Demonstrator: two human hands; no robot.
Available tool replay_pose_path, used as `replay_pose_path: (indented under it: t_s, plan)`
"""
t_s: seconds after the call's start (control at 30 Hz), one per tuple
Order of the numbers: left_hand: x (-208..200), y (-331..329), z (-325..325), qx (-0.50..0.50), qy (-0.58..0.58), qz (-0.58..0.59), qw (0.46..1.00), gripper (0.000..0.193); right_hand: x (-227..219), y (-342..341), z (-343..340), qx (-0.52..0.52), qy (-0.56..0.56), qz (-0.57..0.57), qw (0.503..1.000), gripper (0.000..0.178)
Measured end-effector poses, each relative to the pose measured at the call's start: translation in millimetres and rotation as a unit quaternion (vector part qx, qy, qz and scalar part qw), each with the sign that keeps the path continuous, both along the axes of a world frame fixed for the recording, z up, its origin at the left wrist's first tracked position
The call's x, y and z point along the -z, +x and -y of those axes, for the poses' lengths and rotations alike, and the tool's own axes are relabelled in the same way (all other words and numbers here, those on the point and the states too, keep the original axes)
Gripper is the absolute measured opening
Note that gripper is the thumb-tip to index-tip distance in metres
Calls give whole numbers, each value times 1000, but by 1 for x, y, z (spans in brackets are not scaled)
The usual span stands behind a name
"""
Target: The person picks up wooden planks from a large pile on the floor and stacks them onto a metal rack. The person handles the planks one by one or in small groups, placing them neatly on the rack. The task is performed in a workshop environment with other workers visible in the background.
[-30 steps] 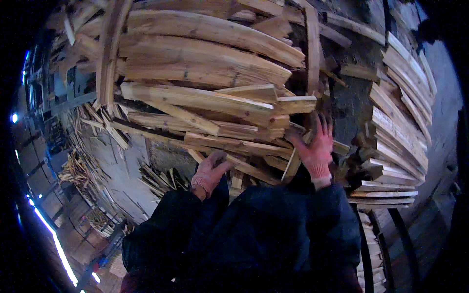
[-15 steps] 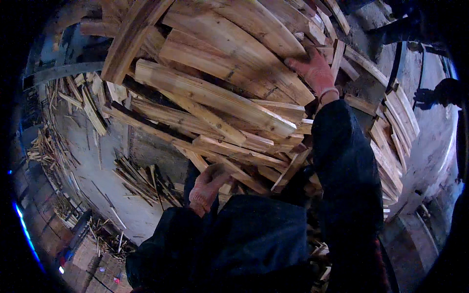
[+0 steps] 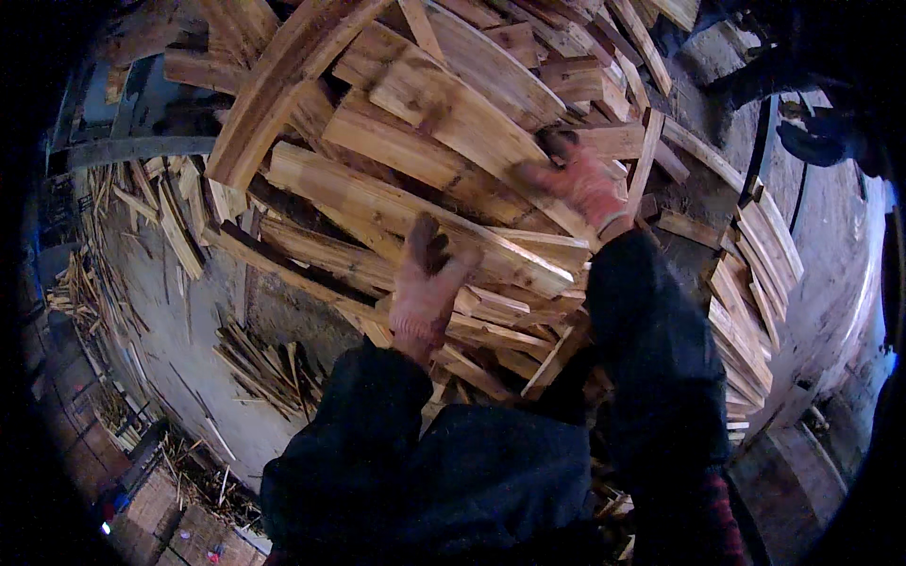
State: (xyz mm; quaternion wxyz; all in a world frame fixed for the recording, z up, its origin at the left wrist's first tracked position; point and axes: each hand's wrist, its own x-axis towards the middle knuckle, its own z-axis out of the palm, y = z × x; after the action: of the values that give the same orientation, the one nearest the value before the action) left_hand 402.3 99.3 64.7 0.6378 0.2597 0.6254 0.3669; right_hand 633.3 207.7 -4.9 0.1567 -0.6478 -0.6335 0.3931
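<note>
Both my hands wear pinkish-orange work gloves with darkened fingertips. My right hand (image 3: 583, 184) is at the right part of a wide wooden board (image 3: 453, 113), thumb over its top face and fingers curled at its far edge; the fingertips are somewhat blurred. My left hand (image 3: 429, 292) hovers over the near side of the pile, thumb and fingers apart, with nothing in it. Beneath and beside its fingers lies a long narrow plank (image 3: 377, 193). The boards overlap at slanting angles.
A thick beam (image 3: 274, 94) slants across the pile's left side. Thin sticks (image 3: 260, 368) lie on the concrete floor (image 3: 170, 321) at left. Stacked boards (image 3: 760, 264) stand at right. At the upper right is a dark-gloved hand (image 3: 812, 137) of another person.
My left hand has risen forward from near my lap to over the planks, its fingers spreading. My right hand has come slightly nearer and left, and a wide board has slid toward me.
</note>
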Motion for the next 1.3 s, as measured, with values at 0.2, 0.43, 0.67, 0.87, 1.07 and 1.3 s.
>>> replay_pose_path:
  t_s: [0.2,0.43,0.67,0.87,1.07,1.3]
  plan:
    - [5,3,-24,-92,9,42,995,85,-18,-15,18,14,-44,66,997,86]
    - [1,-1,-35,-114,-16,19,993,86,-23,-24,17,-63,-101,123,985,92]
    - [-2,-10,-33,-71,-24,135,988,79,-28,-26,61,-79,-129,284,947,102]
    - [-13,8,-32,-133,-15,232,963,83,-8,-19,61,30,-63,79,994,78]
    - [11,15,-46,-133,10,200,971,79,-18,-4,32,-4,-186,-38,982,78]
    - [-4,16,-46,-43,40,225,973,60,-44,19,72,95,-256,-291,917,84]
